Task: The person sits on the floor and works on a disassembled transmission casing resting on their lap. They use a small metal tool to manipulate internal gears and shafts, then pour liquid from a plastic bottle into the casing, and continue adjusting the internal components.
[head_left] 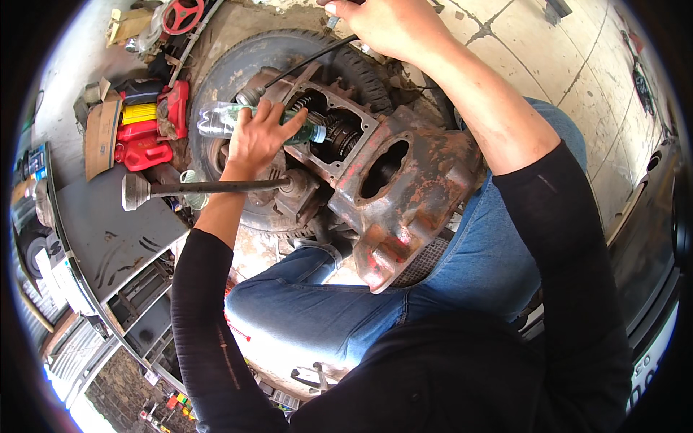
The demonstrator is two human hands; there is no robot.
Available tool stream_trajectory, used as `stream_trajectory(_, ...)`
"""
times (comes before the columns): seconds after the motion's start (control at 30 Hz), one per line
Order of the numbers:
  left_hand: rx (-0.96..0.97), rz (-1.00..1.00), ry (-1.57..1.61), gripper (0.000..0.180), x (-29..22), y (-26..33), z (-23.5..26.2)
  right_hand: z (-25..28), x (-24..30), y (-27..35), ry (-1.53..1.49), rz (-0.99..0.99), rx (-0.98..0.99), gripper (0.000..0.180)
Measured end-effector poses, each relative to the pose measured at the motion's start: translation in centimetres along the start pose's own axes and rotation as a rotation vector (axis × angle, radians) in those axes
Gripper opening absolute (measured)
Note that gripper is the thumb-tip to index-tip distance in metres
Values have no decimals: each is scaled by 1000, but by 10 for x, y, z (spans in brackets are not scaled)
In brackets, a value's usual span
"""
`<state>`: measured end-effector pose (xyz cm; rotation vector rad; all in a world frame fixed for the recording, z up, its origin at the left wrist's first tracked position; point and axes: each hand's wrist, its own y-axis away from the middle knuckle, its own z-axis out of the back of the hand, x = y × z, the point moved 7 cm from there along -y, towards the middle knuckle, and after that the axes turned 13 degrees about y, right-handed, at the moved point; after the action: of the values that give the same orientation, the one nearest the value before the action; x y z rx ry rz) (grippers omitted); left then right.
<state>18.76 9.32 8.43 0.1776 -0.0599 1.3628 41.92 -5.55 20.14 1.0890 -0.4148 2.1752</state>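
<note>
- We find the rusty red gearbox housing [404, 180] resting on a tyre [238, 65], centre, cover off, gears exposed.
- Our left hand [256, 137] clasps a clear plastic bottle [231, 119], tipped toward the gears; we judge rinsing or pouring underway.
- Our right hand [390, 25], far centre, is closed round a black hose [310, 61].
- The next move calls for steady aim.

Red fuel cans [143, 148] w/ a yellow box [139, 113] sit far left by cardboard [99, 137]. Grey metal shelf [108, 234] below them, drawers [144, 310] under it. Red handwheel [181, 14] up top; cracked concrete floor [534, 58] at right.
</note>
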Motion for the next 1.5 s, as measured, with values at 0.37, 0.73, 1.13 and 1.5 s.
stream_trajectory(0.37,-53,30,48,74,5,2,0,-2,0,-3,10,-9,-18,16)
stream_trajectory(0.73,-40,13,100,66,-15,5,4,-5,-6,-5,-29,-34,14,17)
stream_trajectory(1.13,-21,220,39,63,0,12,-2,-3,-4,-6,-2,21,-33,17)
stream_trajectory(1.5,13,164,22,69,-3,18,7,4,2,3,-34,52,-23,18)
